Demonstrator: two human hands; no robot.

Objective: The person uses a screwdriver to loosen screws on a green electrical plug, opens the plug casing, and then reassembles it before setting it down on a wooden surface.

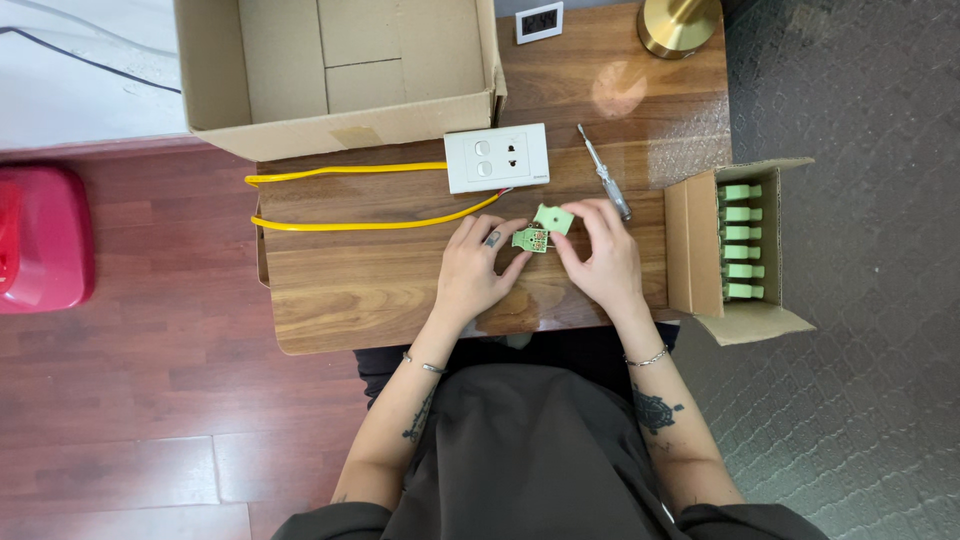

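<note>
My left hand (474, 268) pinches a small green part with metal contacts (530, 240) just above the wooden table (350, 290). My right hand (600, 255) holds a pale green block-shaped part (553, 218) right beside it; the two parts touch or nearly touch. Both hands meet near the middle of the table, just below a white wall socket plate (497, 157). Two yellow wires (340, 200) run left from the plate.
A screwdriver (603, 170) lies right of the socket plate. A small cardboard box (740, 250) with several green parts stands at the table's right edge. A big open cardboard box (340, 70) sits at the back, with a small clock (539, 21) and a brass lamp base (678, 25). A red object (40, 240) is on the floor.
</note>
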